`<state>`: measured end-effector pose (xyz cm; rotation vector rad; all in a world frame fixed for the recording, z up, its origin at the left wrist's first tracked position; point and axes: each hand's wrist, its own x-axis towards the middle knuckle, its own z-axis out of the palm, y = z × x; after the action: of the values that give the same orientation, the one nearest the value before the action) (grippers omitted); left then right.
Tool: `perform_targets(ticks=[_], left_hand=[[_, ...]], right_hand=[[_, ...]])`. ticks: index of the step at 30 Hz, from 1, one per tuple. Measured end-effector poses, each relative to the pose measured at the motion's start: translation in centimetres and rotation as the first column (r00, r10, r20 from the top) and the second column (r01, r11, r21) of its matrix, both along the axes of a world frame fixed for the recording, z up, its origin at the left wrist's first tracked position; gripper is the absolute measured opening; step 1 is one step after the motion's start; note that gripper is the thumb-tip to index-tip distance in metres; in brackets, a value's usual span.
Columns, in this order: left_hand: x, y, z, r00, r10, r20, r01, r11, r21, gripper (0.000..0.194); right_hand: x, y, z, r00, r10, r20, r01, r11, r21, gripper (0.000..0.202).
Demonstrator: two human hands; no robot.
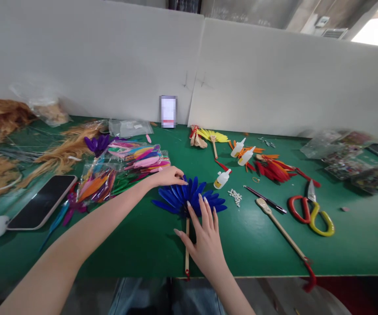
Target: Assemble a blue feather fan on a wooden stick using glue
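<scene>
Left arm (84, 236) outstretched, left hand (169, 176) curled, right hand (207, 238) palm-down, fingers (194, 215) spread

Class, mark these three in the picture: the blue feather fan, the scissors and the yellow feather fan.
Blue feather fan (178, 194): head view, on its feathers.
Scissors (314, 211): head view, on the yellow handle.
Yellow feather fan (220, 136): head view, on its feathers.
</scene>
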<state>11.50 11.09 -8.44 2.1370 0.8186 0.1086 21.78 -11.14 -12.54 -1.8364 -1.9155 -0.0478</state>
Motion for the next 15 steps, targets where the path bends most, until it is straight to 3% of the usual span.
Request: perform_targets(ticks=[10,15], left_hand=[[-0.6,-0.1,1.1,0.999,0.039,-0.022,-0.039,0.999,-0.01,0.043],[-0.6,0.3,1.1,0.992,0.119,-0.035,-0.118,0.992,0.047,0.041]], right_hand=[[-0.1,0.1,0.2,1.0,-0.006,-0.002,0.006,1.0,-0.004,0.068],[0.0,-0.4,0.8,0.999,-0.012,-0.037,0.014,0.999,0.053,0.069]])
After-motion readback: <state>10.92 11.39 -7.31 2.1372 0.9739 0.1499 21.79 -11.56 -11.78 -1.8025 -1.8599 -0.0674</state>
